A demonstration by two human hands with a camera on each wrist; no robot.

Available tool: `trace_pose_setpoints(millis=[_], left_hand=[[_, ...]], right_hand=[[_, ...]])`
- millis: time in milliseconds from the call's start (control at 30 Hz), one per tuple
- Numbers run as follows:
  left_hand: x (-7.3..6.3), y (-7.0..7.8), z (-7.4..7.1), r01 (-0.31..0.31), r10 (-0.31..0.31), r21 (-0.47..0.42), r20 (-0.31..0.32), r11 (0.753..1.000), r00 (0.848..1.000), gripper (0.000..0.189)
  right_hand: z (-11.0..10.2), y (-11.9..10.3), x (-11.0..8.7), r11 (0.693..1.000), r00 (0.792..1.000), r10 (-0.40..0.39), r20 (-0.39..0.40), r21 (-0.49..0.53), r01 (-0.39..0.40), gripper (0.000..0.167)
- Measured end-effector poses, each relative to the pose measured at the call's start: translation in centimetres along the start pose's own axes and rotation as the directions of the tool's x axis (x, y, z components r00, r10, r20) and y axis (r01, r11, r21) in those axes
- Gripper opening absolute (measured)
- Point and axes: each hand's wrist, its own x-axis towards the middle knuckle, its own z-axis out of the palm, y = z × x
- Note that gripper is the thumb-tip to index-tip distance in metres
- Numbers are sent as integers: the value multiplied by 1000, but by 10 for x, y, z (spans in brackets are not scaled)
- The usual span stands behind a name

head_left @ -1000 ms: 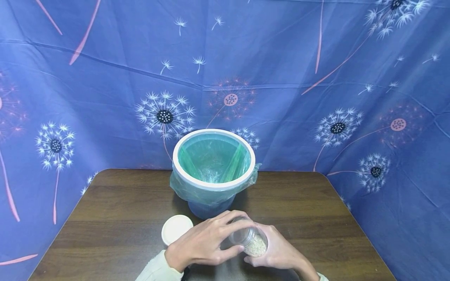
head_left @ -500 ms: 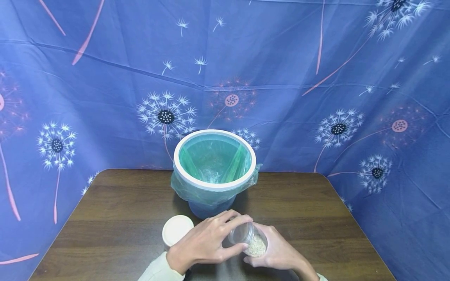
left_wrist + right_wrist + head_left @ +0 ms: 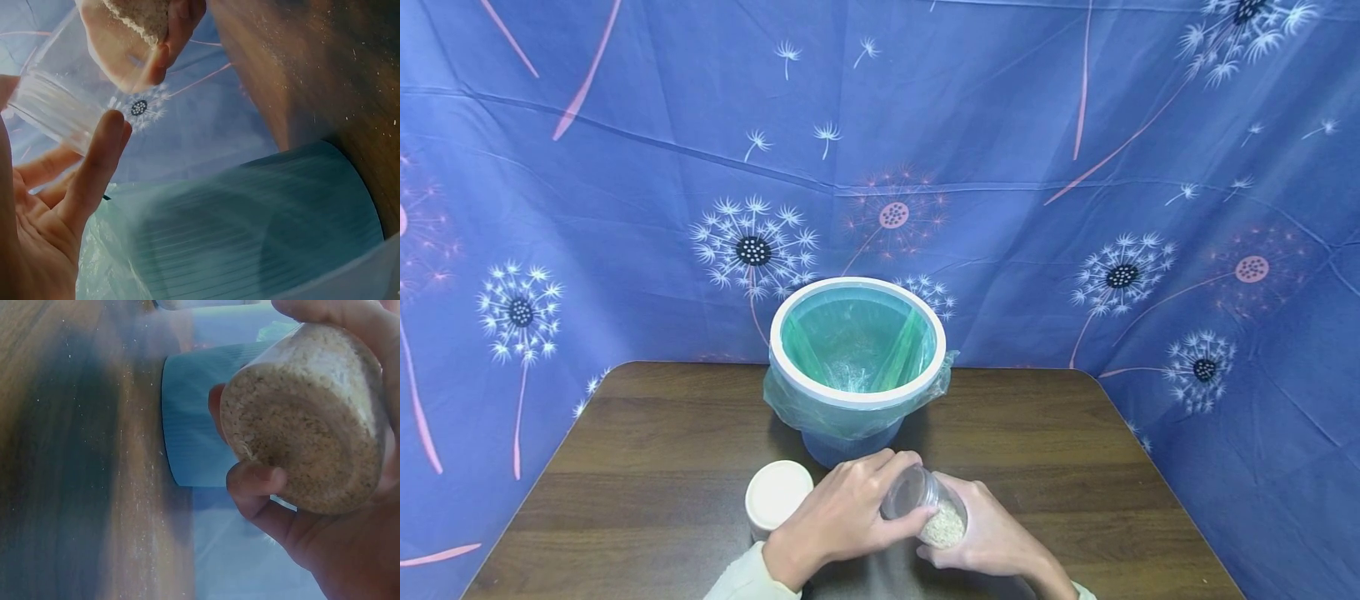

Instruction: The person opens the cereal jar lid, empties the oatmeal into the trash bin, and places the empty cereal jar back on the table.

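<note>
Over the near half of the table (image 3: 1075,467): one jar (image 3: 949,506), clear, raised off the wood, in front of the bin (image 3: 850,450) and a little to its right; tilted, mouth end to the left, base to the right. Whether the mouth is covered, I cannot tell. One quantity of grains (image 3: 946,531), pale from above, browner and speckled through the base in the right wrist view; gathered at the base end. One right hand (image 3: 992,531), mine: wrapped round the jar's body. One left hand (image 3: 850,510), mine: pinching the jar at its neck, thumb on the near side, fingers on the far side. Bin: blue, upright, beyond my hands; white rim (image 3: 857,398); liner (image 3: 842,419), translucent green, folded over and hanging outside. One tub (image 3: 778,496), white-topped, upright, left of the jar, partly hidden by my left hand; contact between them unclear. Sleeves (image 3: 748,577), pale, at both wrists. Table: dark wood grain, pale specks (image 3: 347,117) on it. One cloth (image 3: 1000,275), blue, dandelion print, hanging behind the table
</note>
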Motion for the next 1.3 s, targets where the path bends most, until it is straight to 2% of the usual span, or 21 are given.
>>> trace_pose_setpoints(millis=[300, 567, 867, 1133, 1300], left_hand=[[3, 6, 4, 85, -84, 27, -37, 996, 996, 36], [6, 9, 6, 135, -132, 35, -74, 990, 988, 34], [8, 13, 5, 219, -216, 27, -103, 975, 971, 37], [8, 13, 5, 225, -219, 32, -129, 974, 967, 37], [6, 12, 5, 228, -224, 19, -127, 973, 966, 35]], right_hand=[[2, -3, 1, 1000, 1000, 19, -21, -11, -19, 57], [3, -5, 0, 1000, 999, 23, -41, -8, -23, 55], [5, -8, -1, 998, 996, 61, -62, -18, -62, 52], [6, -7, -3, 996, 994, 85, -70, -13, -86, 52], [5, -5, -5, 998, 995, 59, -83, -11, -60, 55]])
